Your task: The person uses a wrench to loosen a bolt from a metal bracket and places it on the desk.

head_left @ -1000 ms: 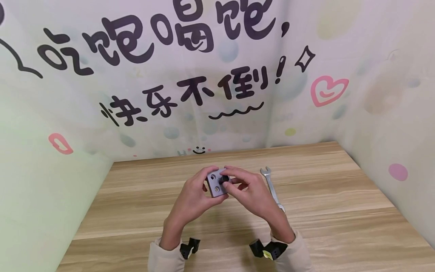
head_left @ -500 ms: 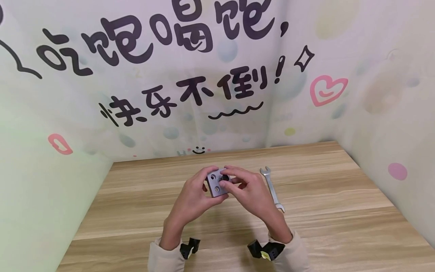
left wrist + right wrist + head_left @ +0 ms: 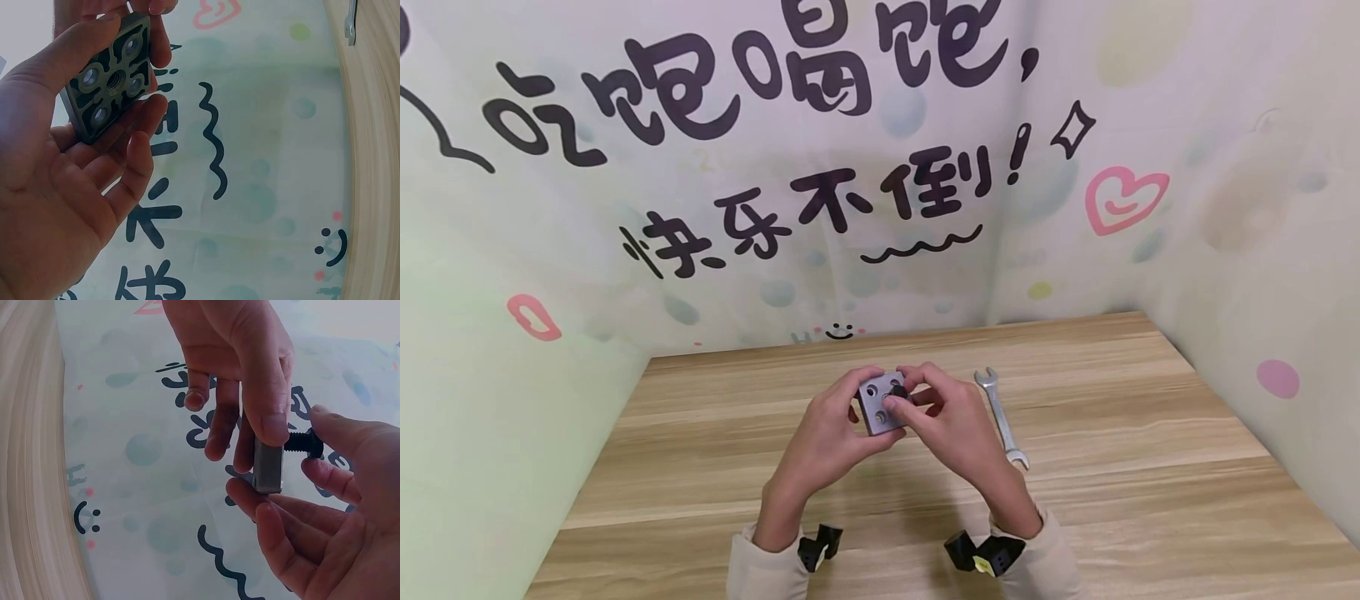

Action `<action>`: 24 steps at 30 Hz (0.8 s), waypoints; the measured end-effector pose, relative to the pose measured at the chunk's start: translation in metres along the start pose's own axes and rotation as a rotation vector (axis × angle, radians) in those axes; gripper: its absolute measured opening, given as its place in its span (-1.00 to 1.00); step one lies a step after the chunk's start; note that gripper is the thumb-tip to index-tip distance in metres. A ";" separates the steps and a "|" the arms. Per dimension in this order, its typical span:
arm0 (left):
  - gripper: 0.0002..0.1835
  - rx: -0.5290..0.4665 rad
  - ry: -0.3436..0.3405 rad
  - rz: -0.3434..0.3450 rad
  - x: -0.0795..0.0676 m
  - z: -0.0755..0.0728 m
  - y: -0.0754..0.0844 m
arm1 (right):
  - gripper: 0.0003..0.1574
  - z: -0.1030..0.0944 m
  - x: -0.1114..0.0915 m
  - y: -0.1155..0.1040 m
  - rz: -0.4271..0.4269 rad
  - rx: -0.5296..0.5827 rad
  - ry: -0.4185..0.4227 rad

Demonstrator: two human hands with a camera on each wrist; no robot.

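Observation:
My left hand [image 3: 827,435] holds a grey square metal plate [image 3: 874,410] by its edges, above the table. A black bolt [image 3: 898,390] stands in the plate's middle hole. The thumb and a finger of my right hand [image 3: 958,425] pinch the bolt's head. In the right wrist view, threads show on the bolt [image 3: 299,442] between its head and the edge-on plate [image 3: 269,470]. Other right fingers lie beside the plate. The left wrist view shows the plate's ribbed back [image 3: 106,97], with a threaded hole at the centre and several holes around it.
An open-ended wrench [image 3: 1000,417] lies on the wooden table [image 3: 715,417], to the right of my hands. A printed cloth wall [image 3: 850,292] rises behind the table's far edge, with pale side walls left and right.
My right fingertips have shifted around the bolt's head, the index finger drawing back to the right and uncovering more of the plate. My left hand and the plate have hardly moved.

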State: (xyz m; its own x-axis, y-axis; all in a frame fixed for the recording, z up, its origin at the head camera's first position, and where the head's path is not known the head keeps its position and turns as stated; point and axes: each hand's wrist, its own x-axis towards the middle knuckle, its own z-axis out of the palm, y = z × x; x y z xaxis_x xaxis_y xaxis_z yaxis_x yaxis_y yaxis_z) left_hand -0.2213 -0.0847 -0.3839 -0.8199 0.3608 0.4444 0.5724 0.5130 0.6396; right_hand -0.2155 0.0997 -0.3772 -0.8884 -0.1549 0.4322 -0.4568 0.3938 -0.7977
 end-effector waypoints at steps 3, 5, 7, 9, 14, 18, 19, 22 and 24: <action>-0.27 0.003 -0.001 -0.003 0.000 0.000 0.000 | -0.82 0.000 0.000 0.001 -0.016 -0.003 0.000; -0.27 0.004 -0.002 -0.005 0.000 0.000 0.001 | -0.84 0.000 0.000 0.001 -0.023 -0.004 -0.003; -0.26 0.005 -0.003 -0.007 0.000 0.000 0.001 | -0.85 0.000 0.000 0.000 -0.026 -0.003 -0.007; -0.26 0.005 -0.003 -0.009 0.000 0.000 0.001 | -0.85 -0.001 0.000 0.000 -0.033 -0.004 -0.010; -0.26 0.008 -0.004 -0.008 0.000 -0.001 0.001 | -0.83 -0.001 0.000 0.001 -0.050 -0.016 -0.015; -0.26 0.008 -0.003 -0.006 0.000 -0.001 0.001 | -0.79 -0.002 0.000 0.001 -0.050 -0.026 -0.025; -0.26 0.007 -0.002 -0.004 0.000 -0.001 0.000 | -0.78 -0.002 0.000 0.001 -0.049 -0.027 -0.029; -0.26 0.005 0.001 0.004 0.000 -0.001 0.000 | -0.76 -0.003 0.000 0.001 -0.048 -0.033 -0.039; -0.26 0.004 0.002 0.008 0.000 -0.001 -0.001 | -0.74 -0.003 0.000 0.001 -0.049 -0.035 -0.045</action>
State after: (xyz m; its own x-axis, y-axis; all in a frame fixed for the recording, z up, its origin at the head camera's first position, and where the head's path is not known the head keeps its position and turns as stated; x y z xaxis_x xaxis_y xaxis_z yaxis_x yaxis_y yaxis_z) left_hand -0.2221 -0.0856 -0.3840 -0.8153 0.3635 0.4507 0.5790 0.5131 0.6336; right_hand -0.2157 0.1033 -0.3767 -0.8666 -0.2149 0.4504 -0.4984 0.4161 -0.7605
